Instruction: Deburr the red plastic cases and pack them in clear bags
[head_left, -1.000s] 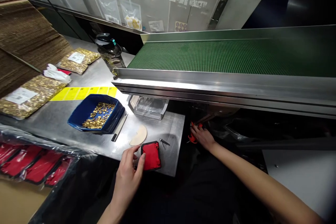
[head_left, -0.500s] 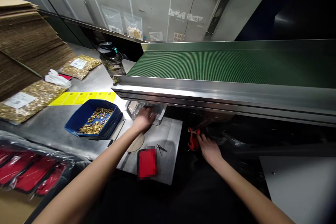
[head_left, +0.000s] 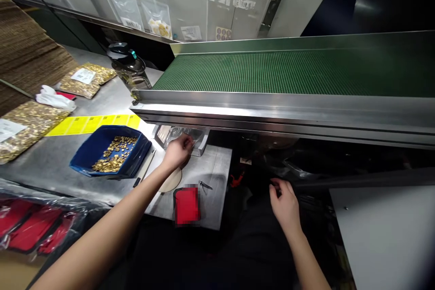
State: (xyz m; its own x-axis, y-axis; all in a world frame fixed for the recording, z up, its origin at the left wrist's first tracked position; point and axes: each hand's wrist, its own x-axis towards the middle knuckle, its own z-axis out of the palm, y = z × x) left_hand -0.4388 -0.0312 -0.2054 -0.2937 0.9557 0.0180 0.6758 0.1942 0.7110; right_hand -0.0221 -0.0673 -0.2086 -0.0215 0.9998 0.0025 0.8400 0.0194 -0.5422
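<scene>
My left hand is at the front of a small pale tray with clear plastic in it, under the conveyor's edge. Its fingers are curled together; what they pinch, if anything, is hidden. My right hand hangs over the dark area right of the table, fingers loosely bent, thumb apart, nothing visible in them. To its left lies a red-orange object, mostly in shadow. A red pouch with black edging, partly pixelated, rests near the table's front edge. Beside it are small nail clippers and a round tan disc.
A blue bin holds small gold pieces. Bags of gold pieces, a yellow label strip and a dark bottle lie behind it. The green conveyor crosses above the table. Red pouches in plastic fill a box at left.
My right hand has left the red-orange object and moved right; that object now lies lower and farther left. My left hand has drawn slightly back toward the tray's front, fingers more curled.
</scene>
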